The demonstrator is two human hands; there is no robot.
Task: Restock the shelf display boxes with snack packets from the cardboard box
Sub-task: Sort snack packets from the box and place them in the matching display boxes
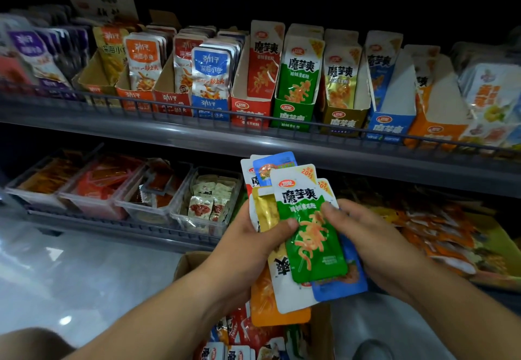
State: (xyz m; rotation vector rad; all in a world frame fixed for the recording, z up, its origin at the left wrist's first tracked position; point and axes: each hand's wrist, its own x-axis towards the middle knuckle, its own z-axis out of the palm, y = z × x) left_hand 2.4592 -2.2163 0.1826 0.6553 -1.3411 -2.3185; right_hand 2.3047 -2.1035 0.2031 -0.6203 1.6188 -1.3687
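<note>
I see my left hand (251, 235) gripping a fanned stack of packets (284, 283) in front of the shelves, its thumb laid across the front of the stack. My right hand (366, 238) pinches the green packet (313, 235) on top of that stack, thumb on the packet's face near its right edge; the other fingers are hidden behind the packets. Yellow, orange, white and blue packets fan out beneath the green one.

The cardboard box (190, 263) sits near, just below my hands, with more packets (239, 334) lying loose in it. On the far upper shelf (169, 131) a row of display boxes stands behind a wire rail; the green display box (293, 114) is above the hands, between a red box (248, 111) on its left and a gold box (342, 122) on its right. Clear bins (197, 218) fill the lower shelf to the left.
</note>
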